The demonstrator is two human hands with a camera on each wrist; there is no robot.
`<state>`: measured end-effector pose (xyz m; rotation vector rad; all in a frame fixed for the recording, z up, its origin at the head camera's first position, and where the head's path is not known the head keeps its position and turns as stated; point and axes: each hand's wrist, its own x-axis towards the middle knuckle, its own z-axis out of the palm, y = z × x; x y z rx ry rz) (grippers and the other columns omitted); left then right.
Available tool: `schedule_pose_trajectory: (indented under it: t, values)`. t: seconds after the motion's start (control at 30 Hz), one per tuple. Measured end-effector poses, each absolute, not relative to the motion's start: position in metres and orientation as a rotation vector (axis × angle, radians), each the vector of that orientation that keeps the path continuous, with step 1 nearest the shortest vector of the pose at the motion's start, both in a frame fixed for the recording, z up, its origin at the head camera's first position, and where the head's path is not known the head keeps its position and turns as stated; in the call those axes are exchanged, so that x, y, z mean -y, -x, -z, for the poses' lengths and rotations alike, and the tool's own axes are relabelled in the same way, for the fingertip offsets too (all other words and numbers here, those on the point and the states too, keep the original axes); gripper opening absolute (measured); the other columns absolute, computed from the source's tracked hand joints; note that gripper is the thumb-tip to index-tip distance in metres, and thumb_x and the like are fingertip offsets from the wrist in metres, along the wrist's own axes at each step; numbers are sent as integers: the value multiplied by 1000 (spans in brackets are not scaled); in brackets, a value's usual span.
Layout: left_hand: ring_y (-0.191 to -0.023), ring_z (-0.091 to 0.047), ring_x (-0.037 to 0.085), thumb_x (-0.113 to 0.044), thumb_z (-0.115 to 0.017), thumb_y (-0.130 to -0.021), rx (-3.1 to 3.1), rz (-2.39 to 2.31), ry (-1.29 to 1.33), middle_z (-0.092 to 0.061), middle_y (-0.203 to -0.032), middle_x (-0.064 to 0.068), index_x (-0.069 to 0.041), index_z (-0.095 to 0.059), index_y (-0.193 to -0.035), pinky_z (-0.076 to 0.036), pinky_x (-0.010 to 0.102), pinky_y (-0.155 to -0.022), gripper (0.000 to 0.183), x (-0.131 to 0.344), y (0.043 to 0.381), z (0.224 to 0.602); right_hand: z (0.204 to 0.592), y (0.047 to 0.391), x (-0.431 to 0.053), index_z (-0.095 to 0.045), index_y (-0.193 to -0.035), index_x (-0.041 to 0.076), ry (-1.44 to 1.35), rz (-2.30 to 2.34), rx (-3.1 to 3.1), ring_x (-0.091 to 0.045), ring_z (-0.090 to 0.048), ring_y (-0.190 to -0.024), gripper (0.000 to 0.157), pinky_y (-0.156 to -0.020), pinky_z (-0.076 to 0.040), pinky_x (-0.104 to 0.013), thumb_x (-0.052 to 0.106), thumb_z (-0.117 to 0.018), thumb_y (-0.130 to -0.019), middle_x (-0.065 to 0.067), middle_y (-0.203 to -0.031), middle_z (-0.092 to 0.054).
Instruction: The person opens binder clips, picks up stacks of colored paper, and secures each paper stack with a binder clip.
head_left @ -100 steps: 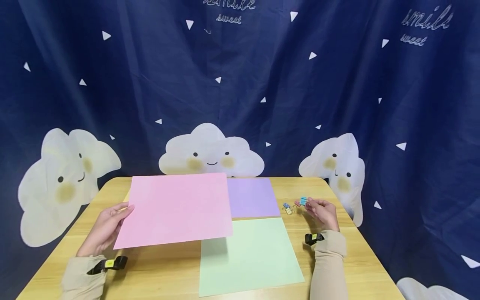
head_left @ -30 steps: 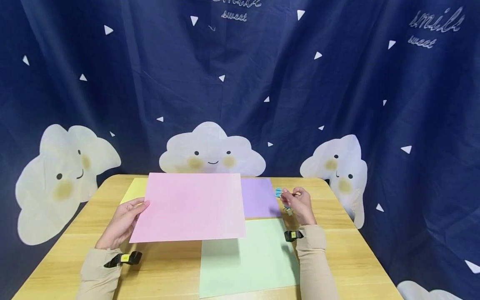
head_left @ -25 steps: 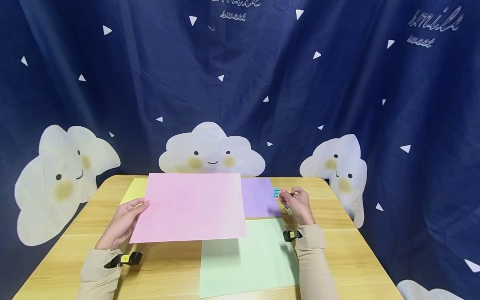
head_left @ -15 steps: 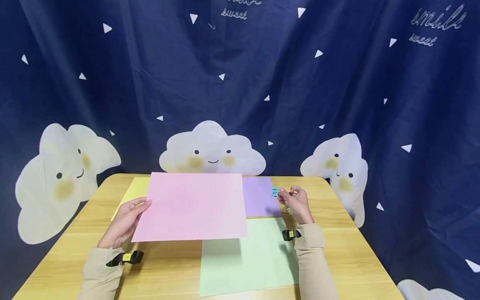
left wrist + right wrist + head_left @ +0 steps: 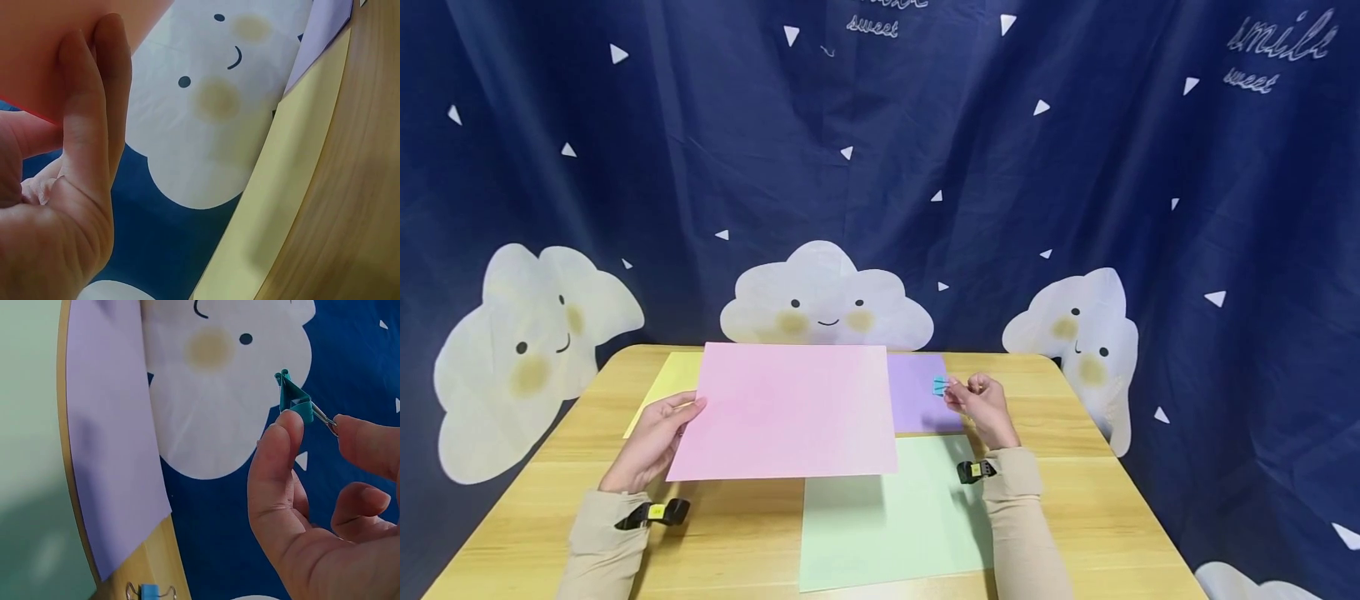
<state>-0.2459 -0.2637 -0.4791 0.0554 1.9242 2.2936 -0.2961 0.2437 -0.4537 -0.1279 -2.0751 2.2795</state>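
Observation:
My left hand [image 5: 653,437] pinches a pink sheet of paper [image 5: 790,412] by its left edge, thumb on top and fingers beneath, as the left wrist view shows. The sheet is held up over the table and casts a shadow on the green sheet [image 5: 917,533]. To the right of it, my right hand [image 5: 987,410] holds a teal binder clip [image 5: 295,403] by its wire handles between thumb and fingers. In the head view the clip overlaps the purple sheet [image 5: 913,396], a short way from the pink sheet's right edge.
Part of a yellow sheet [image 5: 662,379] lies behind my left hand. A blue binder clip [image 5: 149,592] is on the wooden table [image 5: 730,542], seen at the bottom of the right wrist view. A dark blue curtain [image 5: 880,217] with cloud prints hangs behind the table.
My right hand has come left with the teal clip, from beside the other clips to over the purple sheet. The pink sheet has moved right and levelled, and part of the yellow sheet shows.

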Motion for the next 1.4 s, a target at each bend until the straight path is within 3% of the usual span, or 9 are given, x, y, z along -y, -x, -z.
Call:
schedule_pose_trajectory:
  t: [0.5,0.9,1.4]
  values:
    - [-77,-76,8,-23,-60,-106,-1925,-2270,-55,-79,-89,-6,-13,-57,-119,-66,29,-66,16,257,248,483,459,298,-233,-23,-71,14,61,-2413,2083,-10,-70,-70,51,-70,-64,-23,1,-61,-102,-2,-78,-73]
    - [-74,-75,5,-21,-60,-106,-1925,-2275,-95,-78,-87,-6,-11,-59,-120,-64,24,-64,17,251,250,484,457,294,-223,-36,-62,14,-75,-2499,2128,-11,-72,-73,49,-75,-65,-24,0,-60,-102,-4,-83,-75]
    - [-71,-73,4,-19,-59,-106,-1936,-2286,-82,-77,-83,-8,-10,-57,-118,-63,22,-61,15,249,253,484,452,291,-218,-29,-63,16,-176,-2568,2178,-8,-72,-75,52,-77,-66,-24,2,-57,-104,1,-82,-75]
